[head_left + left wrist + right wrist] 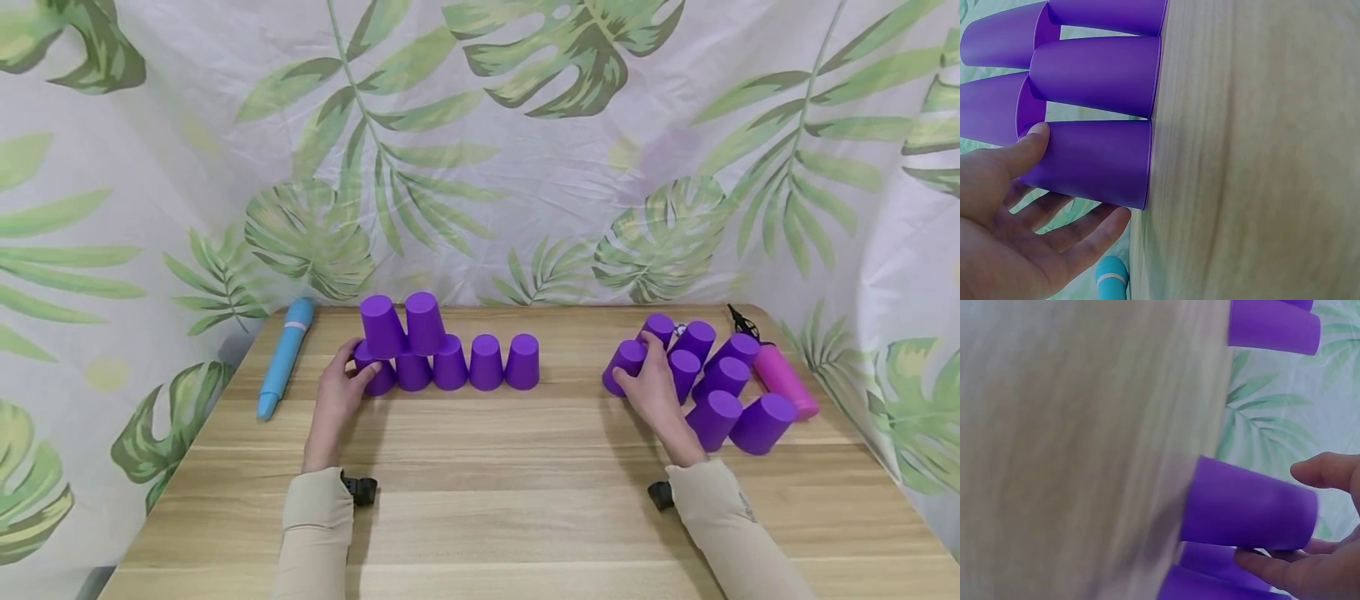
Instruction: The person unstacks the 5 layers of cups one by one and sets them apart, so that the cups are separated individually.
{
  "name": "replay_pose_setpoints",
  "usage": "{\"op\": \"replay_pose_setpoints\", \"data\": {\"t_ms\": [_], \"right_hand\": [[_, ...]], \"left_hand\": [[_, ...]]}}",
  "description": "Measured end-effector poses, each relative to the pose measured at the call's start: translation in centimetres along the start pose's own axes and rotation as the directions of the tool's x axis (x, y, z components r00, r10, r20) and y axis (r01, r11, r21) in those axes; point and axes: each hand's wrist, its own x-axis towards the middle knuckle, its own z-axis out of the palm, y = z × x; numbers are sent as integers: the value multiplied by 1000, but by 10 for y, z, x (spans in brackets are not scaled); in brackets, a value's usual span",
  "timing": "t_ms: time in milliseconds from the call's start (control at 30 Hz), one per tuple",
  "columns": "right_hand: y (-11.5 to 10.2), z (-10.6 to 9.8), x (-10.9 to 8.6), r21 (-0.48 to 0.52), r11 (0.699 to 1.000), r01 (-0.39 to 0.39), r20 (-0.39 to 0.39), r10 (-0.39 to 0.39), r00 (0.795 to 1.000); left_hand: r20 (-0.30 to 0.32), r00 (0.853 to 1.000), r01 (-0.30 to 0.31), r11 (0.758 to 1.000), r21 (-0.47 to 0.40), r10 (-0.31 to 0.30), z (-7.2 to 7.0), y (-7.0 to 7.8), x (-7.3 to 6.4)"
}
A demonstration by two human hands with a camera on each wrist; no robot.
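Standing mouth-down, long axes upright: purple cups (522,362) on the counter (480,517), several partly hidden. Left hand (340,388) clasps the bottom row's leftmost cup (381,379); right hand (649,385) surrounds the cluster's leftmost cup (628,357), thumb apart, some fingertips obscured.

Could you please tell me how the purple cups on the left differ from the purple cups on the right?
The left cups form a straight bottom row, while the right cups make a loose cluster. The left cups have two on a second level; the right cups appear to be on one level. Seven left cups show, against eight right cups. Both groups are purple and upside down.
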Motion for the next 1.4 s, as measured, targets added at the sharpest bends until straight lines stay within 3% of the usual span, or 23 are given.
{"op": "replay_pose_setpoints", "data": {"t_ms": [167,333,600,833,1000,1200,1400], "right_hand": [[-12,-3,-7,-18,997,80,-74,-81,994],[-28,-5,-11,-55,983,175,-148,-181,972],[-65,6,-11,25,960,277,-149,-271,951],[-109,33,-3,208,928,309,-50,-305,951],[-139,59,9,381,887,261,78,-312,947],[-166,87,17,457,863,217,219,-345,912],[-187,108,21,424,884,195,340,-355,871]], "left_hand": [[-5,1000,5,1000,-12,-5,1,-1,0],[-12,1000,-2,1000,-15,1,1,-1,0],[-11,1000,-9,1000,-11,9,1,-2,0],[-11,1000,-15,1000,-19,14,1,-1,-1],[-9,1000,-7,1000,-20,7,0,-1,-1],[-2,1000,-1,1000,-20,1,1,0,-1],[-4,1000,4,1000,-17,-4,1,0,0]]}}
